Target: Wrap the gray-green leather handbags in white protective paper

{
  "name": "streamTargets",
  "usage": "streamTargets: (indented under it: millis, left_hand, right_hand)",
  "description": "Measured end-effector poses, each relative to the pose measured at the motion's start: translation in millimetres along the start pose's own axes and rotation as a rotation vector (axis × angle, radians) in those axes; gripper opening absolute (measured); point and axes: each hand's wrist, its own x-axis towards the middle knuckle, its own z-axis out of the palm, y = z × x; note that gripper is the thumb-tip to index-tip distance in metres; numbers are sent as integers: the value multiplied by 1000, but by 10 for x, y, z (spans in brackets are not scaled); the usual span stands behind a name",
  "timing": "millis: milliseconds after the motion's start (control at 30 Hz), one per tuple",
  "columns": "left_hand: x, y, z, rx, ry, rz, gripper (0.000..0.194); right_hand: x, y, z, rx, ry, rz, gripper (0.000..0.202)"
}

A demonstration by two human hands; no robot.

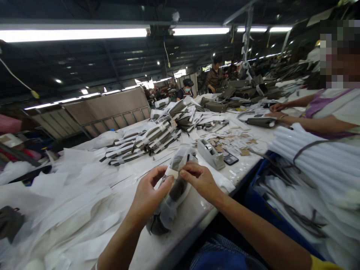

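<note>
- Your left grip, the left hand (152, 192), is closed round the wrapped dark bundle (177, 188), with the thumb on the near face and the fingers behind it.
- Your right hand (203, 181) has its thumb and fingertips drawn close together against the wrapping, beside the pale band (172, 172); you cannot tell from here whether they pinch an edge.
- The bundle is right in front of you, tilted, its lower end by the near edge of the desk (184, 221).
- Expect it to be fairly light and to give when squeezed; the thin, translucent wrap looks slippery and easily creased or torn.
- Its middle, at the band, looks the best place to hold it, with your palm round the whole width rather than on loose wrap.
- Just beyond your right hand stands a grey tape dispenser (216, 160), with a dark phone-like device (230, 158) beside it.
- Small tags (234, 139) in white and brown lie scattered behind these; their print is too small to read.
- No brand or lettering can be made out on the bundle or the dispenser.
</note>
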Motion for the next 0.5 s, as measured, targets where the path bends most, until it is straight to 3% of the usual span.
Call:
streamTargets:
  millis: [67,133,233,300,400,500]
  left_hand:
    - [-5,-58,-12,-42,43,-42,38]
    - [1,-113,-38,-78,86,-62,40]
    - [32,-166,-68,-113,112,-78,42]
    - [55,-172,-70,-128,121,-86,43]
    - [80,-147,-54,-133,146,-89,44]
    - [88,-118,-41,-135,187,-91,44]
  right_hand:
    - [154,223,-292,-224,72,-44,27]
    - [339,483,-684,-519,249,42,24]
    - [588,849,-1279,-644,341,199,15]
    - [688,1041,-1568,-661,336,318,21]
    - [738,1249,-1785,-632,301,479,29]
    - [737,1360,-1830,-555,307,549,29]
